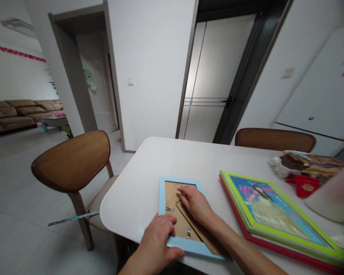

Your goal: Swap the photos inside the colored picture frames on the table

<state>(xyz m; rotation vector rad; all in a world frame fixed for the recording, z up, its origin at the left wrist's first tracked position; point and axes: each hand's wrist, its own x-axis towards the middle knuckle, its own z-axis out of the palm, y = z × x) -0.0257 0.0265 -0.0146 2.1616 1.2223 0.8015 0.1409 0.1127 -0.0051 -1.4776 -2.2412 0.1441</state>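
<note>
Light-blue frame [162, 198] face down on the tabletop [126, 206], beneath both hands; brown backing board [170, 226] showing, dark-edged support flap [195, 225] along it. Left hand [158, 236] holds the near left corner, fingers curled over onto the board, thumb at the near rim. Right hand [199, 206] narrow, fingers bunched at the board's far end, beside a metal clip; cannot tell whether it pinches anything. Another clip [169, 209] just beyond the left hand's fingertips, a third [189, 233] to their right, near the near rim. Right of the right hand, apart from it: green frame [240, 203], picture up, lying over a red frame [278, 249]. Beyond these, farther right of that hand, a red packet [305, 186] and a pale, blurred container [332, 196]. Left of the left hand, off the tabletop, a wooden chair [74, 164]; a second chair [275, 139] past the far edge, ahead and right of the right hand.
</note>
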